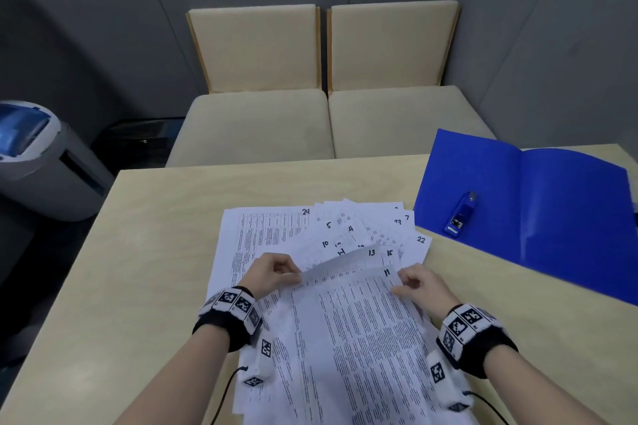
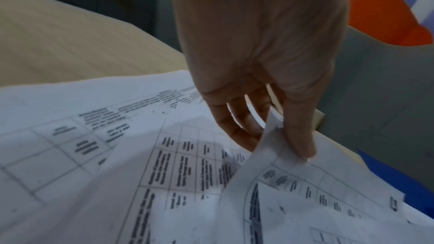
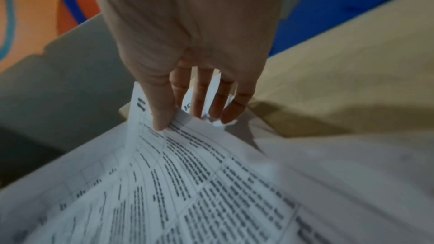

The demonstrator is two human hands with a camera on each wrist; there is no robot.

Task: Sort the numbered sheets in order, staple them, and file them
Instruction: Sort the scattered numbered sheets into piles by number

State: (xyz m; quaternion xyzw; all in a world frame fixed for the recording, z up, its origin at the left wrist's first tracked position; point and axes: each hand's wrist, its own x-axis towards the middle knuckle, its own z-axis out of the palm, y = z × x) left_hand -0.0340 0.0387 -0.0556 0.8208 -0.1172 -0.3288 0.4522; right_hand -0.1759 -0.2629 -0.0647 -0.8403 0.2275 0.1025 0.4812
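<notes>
Several numbered printed sheets (image 1: 324, 235) lie fanned out on the table; 24, 5, 10, 4, 23, 7, 22, 13 and 15 show at their corners. My left hand (image 1: 276, 271) pinches the top left corner of a lifted sheet (image 2: 270, 155). My right hand (image 1: 411, 283) pinches the top right corner of the sheet marked 11 (image 1: 362, 321), thumb on top (image 3: 162, 118), fingers beneath. An open blue folder (image 1: 552, 217) lies at the right with a blue stapler (image 1: 461, 216) on its left flap.
The pale wooden table (image 1: 155, 235) has bare surface to the left and behind the sheets. Two beige upholstered seats (image 1: 324, 121) stand beyond the far edge. A grey and blue appliance (image 1: 38, 155) sits on the floor at the left.
</notes>
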